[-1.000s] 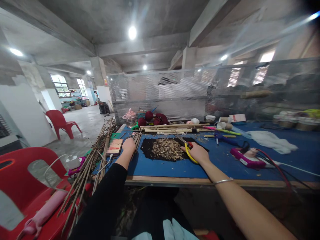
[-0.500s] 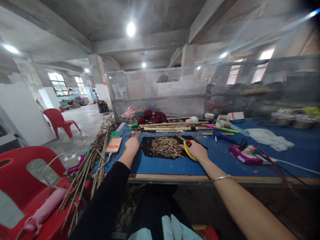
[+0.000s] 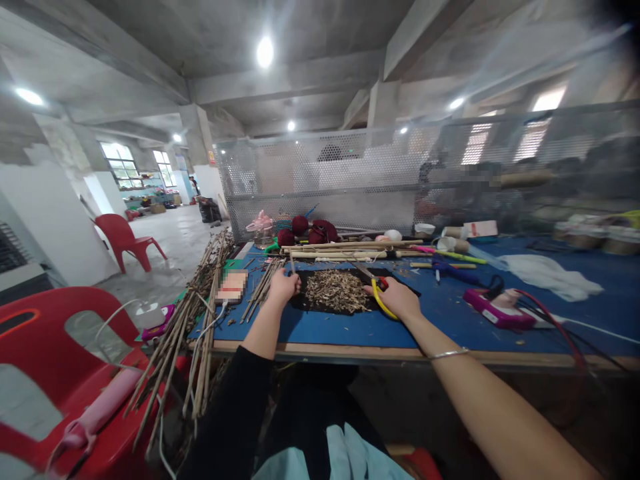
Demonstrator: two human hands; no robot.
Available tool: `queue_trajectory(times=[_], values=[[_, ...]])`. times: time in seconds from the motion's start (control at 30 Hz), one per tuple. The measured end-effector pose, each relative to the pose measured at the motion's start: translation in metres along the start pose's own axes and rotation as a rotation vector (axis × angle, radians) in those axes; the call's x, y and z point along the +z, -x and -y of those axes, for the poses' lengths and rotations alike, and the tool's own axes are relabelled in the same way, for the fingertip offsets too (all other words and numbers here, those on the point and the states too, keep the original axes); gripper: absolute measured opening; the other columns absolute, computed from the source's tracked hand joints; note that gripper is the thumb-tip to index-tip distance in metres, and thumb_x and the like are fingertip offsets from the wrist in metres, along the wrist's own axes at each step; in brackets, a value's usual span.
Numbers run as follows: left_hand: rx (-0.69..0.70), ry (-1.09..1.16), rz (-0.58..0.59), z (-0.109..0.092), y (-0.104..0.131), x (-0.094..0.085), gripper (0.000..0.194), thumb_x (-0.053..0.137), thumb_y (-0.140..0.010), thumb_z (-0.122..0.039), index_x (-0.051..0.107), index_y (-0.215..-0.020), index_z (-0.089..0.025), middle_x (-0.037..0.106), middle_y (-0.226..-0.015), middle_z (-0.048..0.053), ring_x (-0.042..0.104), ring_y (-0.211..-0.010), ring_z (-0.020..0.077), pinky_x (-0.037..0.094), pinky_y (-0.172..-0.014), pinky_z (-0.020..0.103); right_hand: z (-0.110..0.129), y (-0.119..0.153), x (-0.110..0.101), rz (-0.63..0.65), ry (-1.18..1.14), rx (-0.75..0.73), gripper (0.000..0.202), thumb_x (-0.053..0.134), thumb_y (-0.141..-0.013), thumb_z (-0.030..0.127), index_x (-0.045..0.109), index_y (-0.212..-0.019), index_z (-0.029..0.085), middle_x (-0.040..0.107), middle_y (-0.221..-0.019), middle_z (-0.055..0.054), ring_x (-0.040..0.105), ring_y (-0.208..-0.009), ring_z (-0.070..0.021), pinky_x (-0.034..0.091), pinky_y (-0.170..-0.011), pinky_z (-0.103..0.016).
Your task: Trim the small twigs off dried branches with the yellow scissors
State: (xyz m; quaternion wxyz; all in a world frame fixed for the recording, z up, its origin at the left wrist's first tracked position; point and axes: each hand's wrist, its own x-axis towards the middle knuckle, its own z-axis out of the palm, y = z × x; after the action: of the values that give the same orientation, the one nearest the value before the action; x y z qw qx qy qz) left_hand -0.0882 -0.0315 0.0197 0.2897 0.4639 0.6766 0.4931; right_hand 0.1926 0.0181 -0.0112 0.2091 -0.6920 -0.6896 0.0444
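My left hand (image 3: 284, 287) is closed on a thin twig (image 3: 293, 262) that stands up from the fingers, at the left edge of a black cloth (image 3: 299, 301). Beside it on the blue table lies a small row of cut twigs (image 3: 261, 290). A heap of short chopped twig pieces (image 3: 336, 291) covers the middle of the cloth. My right hand (image 3: 400, 299) grips pruning shears (image 3: 383, 303) with yellow and red handles. The blades point up and left, over the far right of the heap, apart from the twig.
Long twigs (image 3: 173, 340) hang over the table's left edge, near a phone (image 3: 233, 285) on a cable. Bamboo sticks (image 3: 345, 253) and dark red yarn balls (image 3: 323, 232) lie at the back. Rightward are a blue glue gun (image 3: 453, 272), a purple power strip (image 3: 493, 312) and a white plastic bag (image 3: 550, 277).
My left hand has moved right from the row of twigs to the cloth's edge, now with a twig in it. My right hand stays by the heap with the shears.
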Motion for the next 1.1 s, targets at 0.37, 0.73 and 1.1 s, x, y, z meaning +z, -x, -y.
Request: queue_trajectory(times=[0.37,0.73,1.1], values=[[-0.064,0.628,0.428,0.01,0.065,0.044,0.026,0.06,-0.069,-0.028,0.052,-0.089,-0.014,0.054,-0.06,-0.001,0.05,-0.043,0.0051,0.037,-0.039,0.015,0.027,0.012,-0.007,-0.243,-0.216,-0.115,0.032,0.051,-0.072,0.046,0.055,-0.087,0.019,0.063,-0.078,-0.007,0.057,-0.071,-0.0205,0.037,-0.059,-0.025],[0.124,0.463,0.397,0.017,0.078,0.055,0.04,0.067,-0.062,-0.034,0.056,-0.093,-0.011,0.056,-0.055,-0.001,0.048,-0.039,0.007,0.034,-0.036,0.017,0.091,0.027,0.003,-0.067,-0.899,-0.198,0.038,0.056,-0.063,0.056,0.046,-0.064,0.02,0.057,-0.055,-0.001,0.047,-0.044,-0.0125,0.037,-0.046,-0.024],[0.013,-0.613,-0.217,0.022,0.029,-0.04,0.028,0.06,-0.069,-0.032,0.064,-0.093,-0.018,0.065,-0.093,0.013,0.059,-0.09,0.0228,0.042,-0.075,0.03,0.037,0.053,-0.008,-0.219,-1.018,-0.056,0.045,0.058,-0.062,0.062,0.047,-0.066,0.018,0.055,-0.054,0.0,0.044,-0.041,-0.0095,0.036,-0.042,-0.022]])
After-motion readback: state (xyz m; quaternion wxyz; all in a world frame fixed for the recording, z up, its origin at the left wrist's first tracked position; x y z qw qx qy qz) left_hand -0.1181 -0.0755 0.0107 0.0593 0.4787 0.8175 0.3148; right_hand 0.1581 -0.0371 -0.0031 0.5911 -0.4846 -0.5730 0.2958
